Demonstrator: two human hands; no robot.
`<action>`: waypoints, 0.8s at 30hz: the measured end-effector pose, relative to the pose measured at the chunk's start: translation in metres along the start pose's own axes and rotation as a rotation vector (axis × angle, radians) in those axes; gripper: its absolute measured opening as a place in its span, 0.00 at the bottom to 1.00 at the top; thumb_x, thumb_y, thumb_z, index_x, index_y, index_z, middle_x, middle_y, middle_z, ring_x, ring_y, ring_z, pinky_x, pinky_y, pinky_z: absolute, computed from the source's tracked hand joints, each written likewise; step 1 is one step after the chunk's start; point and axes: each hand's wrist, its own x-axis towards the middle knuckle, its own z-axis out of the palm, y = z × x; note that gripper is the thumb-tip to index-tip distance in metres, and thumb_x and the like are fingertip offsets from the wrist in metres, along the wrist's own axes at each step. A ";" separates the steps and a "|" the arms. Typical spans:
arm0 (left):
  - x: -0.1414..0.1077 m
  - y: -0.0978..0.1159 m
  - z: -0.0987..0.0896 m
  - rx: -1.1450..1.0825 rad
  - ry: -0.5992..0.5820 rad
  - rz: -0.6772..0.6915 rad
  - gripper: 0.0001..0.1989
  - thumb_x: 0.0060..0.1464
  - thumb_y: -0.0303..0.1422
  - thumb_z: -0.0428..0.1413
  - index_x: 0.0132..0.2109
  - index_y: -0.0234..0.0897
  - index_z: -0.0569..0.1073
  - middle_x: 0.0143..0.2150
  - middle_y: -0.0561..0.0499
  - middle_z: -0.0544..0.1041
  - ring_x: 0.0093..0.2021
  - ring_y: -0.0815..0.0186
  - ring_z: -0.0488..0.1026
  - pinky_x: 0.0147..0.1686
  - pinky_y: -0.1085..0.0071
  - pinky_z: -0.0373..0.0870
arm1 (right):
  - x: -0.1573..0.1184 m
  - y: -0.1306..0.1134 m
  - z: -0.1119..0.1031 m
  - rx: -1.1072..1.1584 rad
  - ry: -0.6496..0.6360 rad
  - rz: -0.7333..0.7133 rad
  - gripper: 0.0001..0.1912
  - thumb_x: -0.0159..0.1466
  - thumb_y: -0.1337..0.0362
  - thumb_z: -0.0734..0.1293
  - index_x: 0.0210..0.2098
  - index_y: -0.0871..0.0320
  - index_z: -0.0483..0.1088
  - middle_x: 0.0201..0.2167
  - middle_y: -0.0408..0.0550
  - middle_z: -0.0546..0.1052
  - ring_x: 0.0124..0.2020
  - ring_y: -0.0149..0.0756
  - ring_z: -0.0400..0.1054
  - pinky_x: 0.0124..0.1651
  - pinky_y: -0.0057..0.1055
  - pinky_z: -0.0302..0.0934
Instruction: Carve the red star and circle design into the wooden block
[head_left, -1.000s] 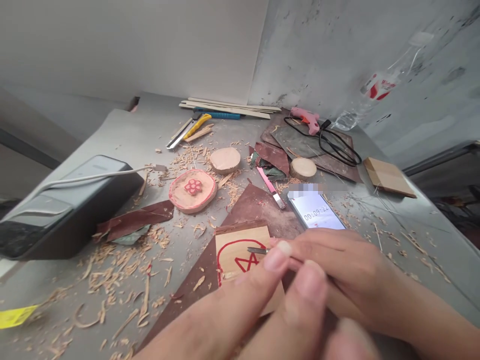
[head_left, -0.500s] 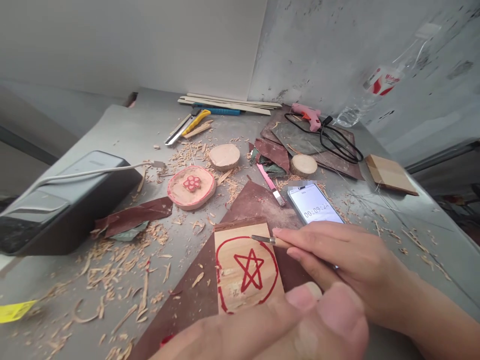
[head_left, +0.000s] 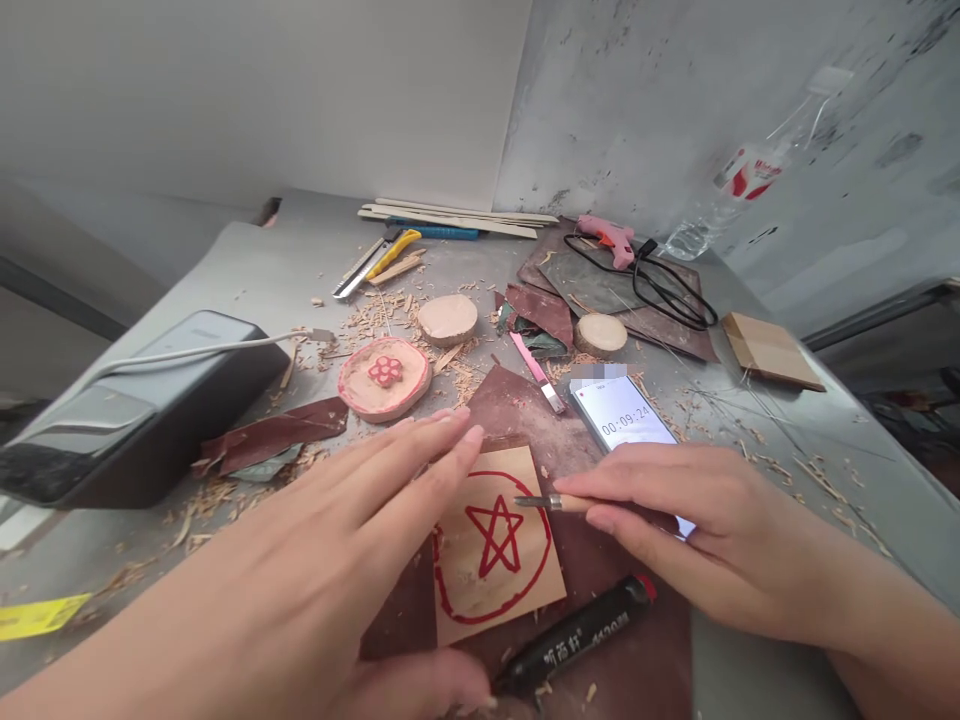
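A square wooden board [head_left: 457, 620] lies on a dark red leather sheet [head_left: 637, 680], marked with a red star inside a red circle. My right hand [head_left: 697, 530] grips a wood carving chisel [head_left: 570, 503] by its wooden handle, the metal tip over the right part of the circle. Fingers stretched out, my left hand [head_left: 337, 530] is at the board's left side and covers its upper left edge; it holds nothing. Just below the board is a black marker [head_left: 577, 635] with a red end, close to my left thumb.
A round wood slice with a red flower [head_left: 385, 378], plain slices [head_left: 448, 320], a pink-handled knife [head_left: 536, 372] and a lit phone [head_left: 626, 415] lie beyond. A black box [head_left: 150, 410] stands left. Farther back are utility knives [head_left: 375, 262], a pink glue gun [head_left: 611, 240] and a bottle [head_left: 742, 180]. Wood shavings litter the table.
My left hand has moved from the near foreground to the board's left side, its fingers now spread. The black marker has come into view. The chisel tip has shifted slightly right and down.
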 end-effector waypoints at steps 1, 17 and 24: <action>0.000 -0.002 0.004 0.013 -0.023 0.002 0.59 0.68 0.63 0.63 0.89 0.48 0.41 0.88 0.43 0.59 0.78 0.33 0.73 0.68 0.39 0.83 | -0.002 -0.002 -0.002 0.036 -0.033 0.004 0.13 0.80 0.68 0.68 0.58 0.57 0.85 0.44 0.46 0.90 0.41 0.33 0.84 0.44 0.28 0.74; -0.001 -0.013 0.014 -0.080 -0.077 0.071 0.52 0.69 0.61 0.64 0.87 0.49 0.54 0.87 0.47 0.60 0.78 0.43 0.74 0.72 0.51 0.80 | -0.017 -0.019 0.018 -0.078 -0.102 -0.034 0.20 0.88 0.60 0.59 0.58 0.55 0.84 0.37 0.44 0.82 0.30 0.30 0.73 0.31 0.29 0.63; 0.018 -0.008 0.004 -0.001 -0.095 0.171 0.48 0.65 0.63 0.66 0.75 0.29 0.76 0.80 0.32 0.70 0.70 0.38 0.81 0.65 0.51 0.83 | -0.010 -0.022 0.030 -0.073 -0.117 -0.099 0.20 0.88 0.62 0.59 0.56 0.59 0.84 0.38 0.45 0.84 0.32 0.31 0.75 0.33 0.29 0.66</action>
